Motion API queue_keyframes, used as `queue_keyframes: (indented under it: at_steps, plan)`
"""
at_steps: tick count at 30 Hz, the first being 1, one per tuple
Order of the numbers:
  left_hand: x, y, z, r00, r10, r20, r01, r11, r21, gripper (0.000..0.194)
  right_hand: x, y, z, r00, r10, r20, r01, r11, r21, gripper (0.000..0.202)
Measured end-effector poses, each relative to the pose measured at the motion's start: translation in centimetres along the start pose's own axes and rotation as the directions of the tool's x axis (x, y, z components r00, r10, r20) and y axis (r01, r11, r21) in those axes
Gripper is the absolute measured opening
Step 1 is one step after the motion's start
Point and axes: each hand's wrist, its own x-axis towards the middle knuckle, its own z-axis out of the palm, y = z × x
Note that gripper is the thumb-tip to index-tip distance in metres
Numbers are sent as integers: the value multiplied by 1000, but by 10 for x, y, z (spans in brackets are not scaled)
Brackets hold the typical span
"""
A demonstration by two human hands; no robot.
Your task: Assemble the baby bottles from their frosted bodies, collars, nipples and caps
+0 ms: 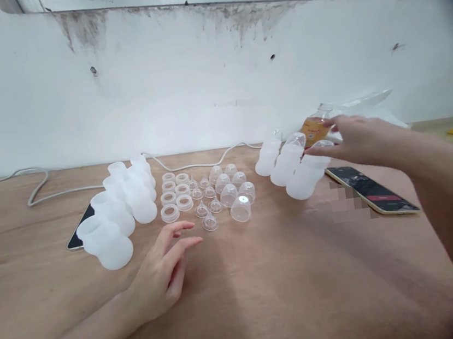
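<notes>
I see capped bottles (288, 167), bare bottles (143, 204) remaining; left hand (162, 272) half-curled, empty, right hand (358, 138) bent over one cap (325, 144), grip unclear

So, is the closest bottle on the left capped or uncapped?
Uncapped: the white bottle ends in a bare, wide rim, without a cover like the clear dome topping one bottle on the right.
</notes>
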Motion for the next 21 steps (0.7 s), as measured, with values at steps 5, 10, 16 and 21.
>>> queue_keyframes:
  at_steps: [5,10,16,21]
  plan:
    - [-1,4,-8,967,-63,247,30,990,136,50,-67,-80,6,825,-508,-248,564,710,421,44]
    - [-3,-3,-16,851,-53,523,-34,987,155,67,-137,-127,52,430,-902,48,729,378,571,68]
    - [-5,-6,-11,858,-47,511,-47,984,170,66,-145,-124,68,423,-894,148,693,424,583,66]
    - [-5,-6,-9,868,-36,495,-63,981,182,66,-142,-126,66,420,-894,156,679,424,600,67]
